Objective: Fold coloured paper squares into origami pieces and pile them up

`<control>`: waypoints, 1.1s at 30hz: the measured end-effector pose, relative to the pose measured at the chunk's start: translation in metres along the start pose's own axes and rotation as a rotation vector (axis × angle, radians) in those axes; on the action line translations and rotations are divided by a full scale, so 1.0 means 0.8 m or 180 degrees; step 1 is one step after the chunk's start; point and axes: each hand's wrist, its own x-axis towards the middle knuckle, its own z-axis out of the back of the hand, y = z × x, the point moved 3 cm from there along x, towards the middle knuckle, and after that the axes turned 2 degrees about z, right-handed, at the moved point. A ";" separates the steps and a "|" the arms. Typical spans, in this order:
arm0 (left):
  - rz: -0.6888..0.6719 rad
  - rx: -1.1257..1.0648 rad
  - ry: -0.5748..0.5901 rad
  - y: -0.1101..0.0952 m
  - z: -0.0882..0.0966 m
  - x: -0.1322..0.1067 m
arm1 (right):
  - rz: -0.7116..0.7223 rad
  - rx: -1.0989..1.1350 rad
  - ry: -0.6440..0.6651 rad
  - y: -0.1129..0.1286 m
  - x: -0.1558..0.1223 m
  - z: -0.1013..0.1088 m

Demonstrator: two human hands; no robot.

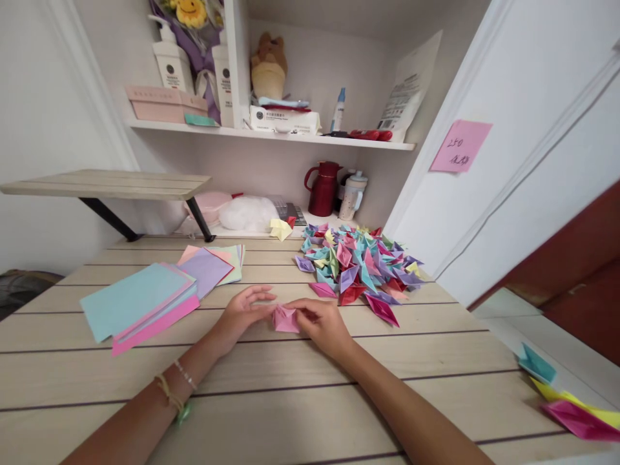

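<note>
Two hands, two paper stacks, one folded-paper heap, one red jug.

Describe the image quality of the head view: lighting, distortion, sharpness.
Head view: soft, even indoor light with faint shadows under the hands; wide-angle distortion bends the door frame and table lines outward; the pink folded paper between the left hand and right hand is fairly sharp, while the pink sticky note writing is too blurred to read.

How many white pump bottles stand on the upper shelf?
2: one pump bottle at the shelf's left end, a second bottle right of it, partly behind the white divider. Others may be hidden.
</note>
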 end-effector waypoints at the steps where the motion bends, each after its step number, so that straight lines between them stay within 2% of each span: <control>1: 0.0061 -0.0059 0.0022 -0.001 -0.003 -0.002 | 0.0027 -0.0036 -0.0043 0.001 0.000 0.001; 6: 0.0394 -0.0113 0.0138 0.002 -0.015 -0.011 | 0.0132 -0.0107 -0.0322 0.004 0.000 0.005; 10: 0.0394 -0.0351 0.0228 0.006 -0.016 -0.012 | 0.0076 -0.0036 -0.0247 0.003 0.000 0.002; 13: 0.0342 -0.0459 0.0197 0.007 -0.015 -0.010 | -0.0132 0.0127 -0.0160 0.003 0.000 -0.001; 18: 0.0186 -0.0545 -0.0007 0.002 -0.012 -0.009 | -0.0614 0.0836 -0.0119 0.001 0.001 -0.005; 23: 0.0046 -0.0568 -0.0030 0.000 -0.016 -0.010 | -0.0980 0.1401 0.0003 -0.015 0.000 -0.012; 26: -0.0059 -0.0238 -0.0210 0.001 -0.017 -0.010 | -0.1124 0.1185 -0.0239 -0.025 -0.001 -0.012; 30: -0.0497 0.0465 -0.0744 -0.004 -0.008 -0.010 | -0.1078 0.0662 -0.0670 -0.029 0.000 -0.002; 32: -0.0595 0.0711 -0.0743 -0.009 -0.005 -0.011 | -0.1011 0.0354 -0.0866 -0.026 0.000 0.005; 33: -0.0529 0.0756 -0.0589 -0.010 -0.006 -0.012 | -0.0958 0.0215 -0.0956 -0.024 0.001 0.008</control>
